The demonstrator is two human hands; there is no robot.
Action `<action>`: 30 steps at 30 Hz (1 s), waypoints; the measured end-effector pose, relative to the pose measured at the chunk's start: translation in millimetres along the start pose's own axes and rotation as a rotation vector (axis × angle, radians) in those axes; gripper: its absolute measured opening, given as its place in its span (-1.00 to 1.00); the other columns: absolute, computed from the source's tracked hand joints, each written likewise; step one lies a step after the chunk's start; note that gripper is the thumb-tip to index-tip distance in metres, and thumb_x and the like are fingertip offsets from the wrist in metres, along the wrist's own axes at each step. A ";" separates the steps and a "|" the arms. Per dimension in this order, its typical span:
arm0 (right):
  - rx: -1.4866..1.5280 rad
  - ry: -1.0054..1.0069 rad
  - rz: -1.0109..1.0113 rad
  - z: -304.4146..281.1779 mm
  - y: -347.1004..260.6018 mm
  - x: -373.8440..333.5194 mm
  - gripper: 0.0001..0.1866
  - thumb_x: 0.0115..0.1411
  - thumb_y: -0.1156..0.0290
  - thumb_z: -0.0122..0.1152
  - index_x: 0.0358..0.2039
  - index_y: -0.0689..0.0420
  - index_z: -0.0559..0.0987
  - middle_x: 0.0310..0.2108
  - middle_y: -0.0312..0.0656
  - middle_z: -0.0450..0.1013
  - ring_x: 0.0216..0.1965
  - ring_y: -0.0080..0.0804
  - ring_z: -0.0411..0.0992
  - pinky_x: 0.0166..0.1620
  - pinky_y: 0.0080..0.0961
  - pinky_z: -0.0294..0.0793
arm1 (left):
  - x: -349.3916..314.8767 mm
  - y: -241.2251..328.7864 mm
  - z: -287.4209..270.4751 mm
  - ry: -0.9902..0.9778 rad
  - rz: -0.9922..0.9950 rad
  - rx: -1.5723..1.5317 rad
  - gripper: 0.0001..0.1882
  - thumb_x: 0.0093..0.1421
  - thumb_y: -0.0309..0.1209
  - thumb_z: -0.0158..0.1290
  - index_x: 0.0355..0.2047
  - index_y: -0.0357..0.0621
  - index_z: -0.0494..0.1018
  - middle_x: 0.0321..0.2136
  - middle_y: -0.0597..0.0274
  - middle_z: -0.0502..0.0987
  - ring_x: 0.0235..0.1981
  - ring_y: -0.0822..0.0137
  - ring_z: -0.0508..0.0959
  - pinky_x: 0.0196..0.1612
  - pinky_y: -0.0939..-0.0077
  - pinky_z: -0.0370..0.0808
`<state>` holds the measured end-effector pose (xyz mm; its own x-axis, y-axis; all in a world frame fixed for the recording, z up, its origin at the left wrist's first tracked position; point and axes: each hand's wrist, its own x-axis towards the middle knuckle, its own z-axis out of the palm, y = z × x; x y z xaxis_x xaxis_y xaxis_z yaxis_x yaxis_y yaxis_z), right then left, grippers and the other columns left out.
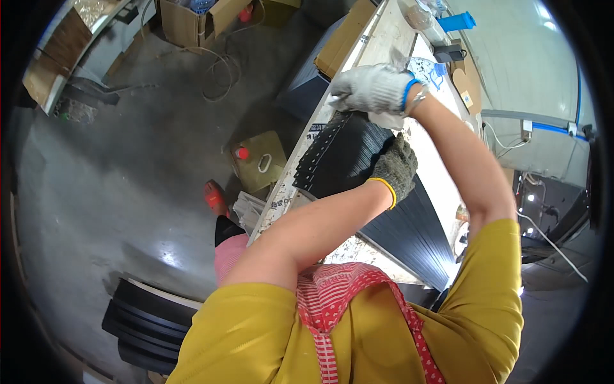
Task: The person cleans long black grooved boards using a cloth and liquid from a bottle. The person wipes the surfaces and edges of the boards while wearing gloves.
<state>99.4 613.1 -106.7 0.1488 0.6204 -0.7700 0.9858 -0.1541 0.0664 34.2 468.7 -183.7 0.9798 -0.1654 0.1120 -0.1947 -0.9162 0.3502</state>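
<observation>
A thick stack of long black strips (342,150) lies across the workbench, fanned out, with small holes along the edges at its left end. My left hand (396,168), in a dark grey knit glove with a yellow cuff, is closed around the stack's right side; its fingertips are partly hidden. Just beyond it, my right hand (374,89) wears a white knit glove with a blue cuff. Its fingers curl at the far end of the strips, with a crumpled white cloth (387,120) bunched under the palm. More black strips (416,227) run toward my body beneath my left forearm.
The white workbench (281,201) runs diagonally. A cardboard box (345,40) stands beside its far left edge. On the floor are a yellowish jerrycan (261,161), a loose hose (224,77) and black curved panels (150,320). A blue cylinder (457,22) lies at the far right.
</observation>
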 end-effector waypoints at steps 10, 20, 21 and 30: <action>0.010 -0.060 0.021 -11.7 -13.4 1.9 -0.65 0.17 0.09 0.23 -0.15 0.04 0.62 -0.31 -0.19 0.59 -0.21 -0.26 0.57 -0.09 -0.32 0.51 | 11.1 7.6 11.4 0.034 -0.044 0.051 -0.28 0.34 0.11 -0.20 0.26 -0.21 0.28 0.25 -0.01 0.32 0.32 -0.04 0.21 0.37 -0.13 -0.09; 0.049 -0.026 -0.064 16.3 -20.3 12.3 -0.66 0.18 0.18 0.22 -0.06 0.00 0.61 -0.24 -0.13 0.59 -0.15 -0.16 0.56 -0.05 -0.35 0.51 | 21.6 21.3 33.8 0.129 -0.087 0.062 -0.38 0.36 -0.02 -0.20 0.17 -0.28 0.40 0.21 -0.08 0.35 0.29 -0.13 0.23 0.36 -0.23 -0.09; 0.083 -0.199 0.025 -15.2 -39.5 3.9 -0.67 0.17 0.21 0.24 -0.07 0.00 0.62 -0.27 -0.15 0.60 -0.16 -0.16 0.56 -0.05 -0.37 0.51 | 24.8 23.1 43.4 0.121 -0.100 0.051 -0.38 0.36 -0.02 -0.20 0.17 -0.28 0.40 0.21 -0.08 0.35 0.29 -0.13 0.23 0.36 -0.23 -0.09; 0.034 0.145 -0.168 39.8 0.9 12.9 -0.60 0.26 -0.02 0.12 -0.06 -0.05 0.61 -0.21 -0.14 0.59 -0.15 -0.19 0.55 -0.04 -0.27 0.51 | 29.3 30.6 31.1 0.156 -0.143 0.015 -0.44 0.36 -0.18 -0.18 0.23 -0.31 0.33 0.25 -0.14 0.30 0.31 -0.18 0.21 0.35 -0.30 -0.12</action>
<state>99.1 590.4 -141.8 -0.0048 0.7432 -0.6690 0.9949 -0.0638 -0.0780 58.4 424.5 -198.6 0.9785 0.0244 0.2047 -0.0518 -0.9319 0.3589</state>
